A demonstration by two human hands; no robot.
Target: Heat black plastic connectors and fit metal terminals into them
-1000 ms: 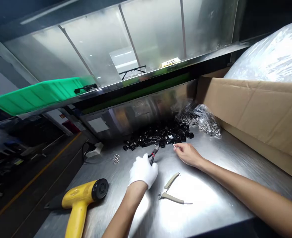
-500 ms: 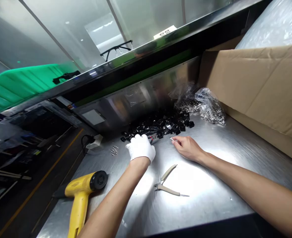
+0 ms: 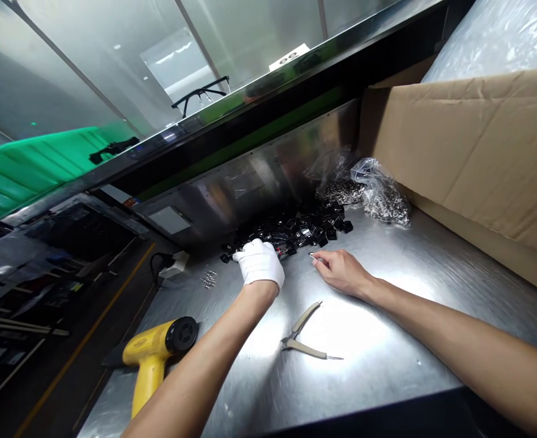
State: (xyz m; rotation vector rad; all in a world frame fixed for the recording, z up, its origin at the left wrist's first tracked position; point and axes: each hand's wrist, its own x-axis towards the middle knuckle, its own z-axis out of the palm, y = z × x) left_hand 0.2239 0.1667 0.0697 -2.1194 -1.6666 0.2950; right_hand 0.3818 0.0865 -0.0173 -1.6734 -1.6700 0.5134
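My left hand (image 3: pixel 259 264), in a white glove, is at the near edge of a pile of small black plastic parts (image 3: pixel 291 228). Its fingers are curled closed, and what they hold is hidden. A small red bit (image 3: pixel 279 250) shows just right of the glove. Bare, my right hand (image 3: pixel 339 271) pinches a small silver metal piece (image 3: pixel 312 255) between thumb and forefinger, a little above the metal table (image 3: pixel 364 365). Cutting pliers (image 3: pixel 302 331) with beige grips lie spread on the table between my forearms.
A yellow heat gun (image 3: pixel 154 350) lies at the left. Several tiny metal pieces (image 3: pixel 209 279) rest beyond it. Clear bags of metal parts (image 3: pixel 385 198) stand at the back right by a large cardboard box (image 3: pixel 469 140). Eyeglasses (image 3: pixel 200 94) and a green bin (image 3: pixel 44 164) are up on the shelf.
The view has shifted slightly. My left hand has turned a little at the pile, and my right hand keeps its pinch on the small metal piece.
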